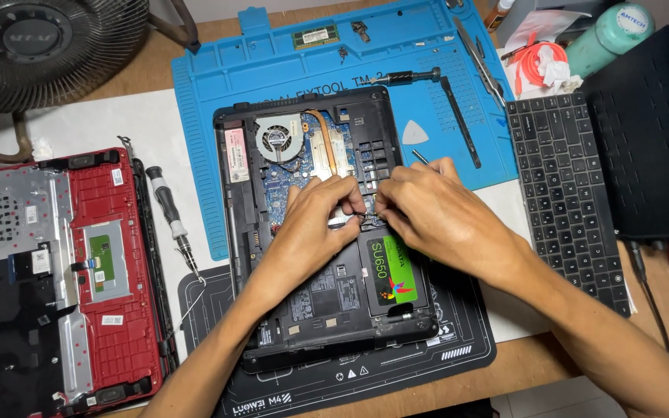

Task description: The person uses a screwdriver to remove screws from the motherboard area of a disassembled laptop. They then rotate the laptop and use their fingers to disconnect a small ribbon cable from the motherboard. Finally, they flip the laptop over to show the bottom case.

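Note:
An opened black laptop base [243,232] lies on a blue work mat [210,85], with its fan [278,139], copper heat pipe [325,143] and circuit board showing. A black drive with a green label [390,271] sits in its lower right bay. My left hand [313,220] and my right hand [427,213] meet over the board's middle, fingertips pinching a small dark part or cable there. A thin metal tool [420,157] sticks out above my right hand's fingers. What lies under the fingers is hidden.
A red laptop palmrest cover [110,279] lies inside up at the left, a screwdriver [172,217] beside it. A detached keyboard [567,193] rests at the right by a black case [652,139]. A screwdriver handle [408,77], pry tools [460,124] and a triangular pick [415,133] lie on the mat. A fan [40,46] stands top left.

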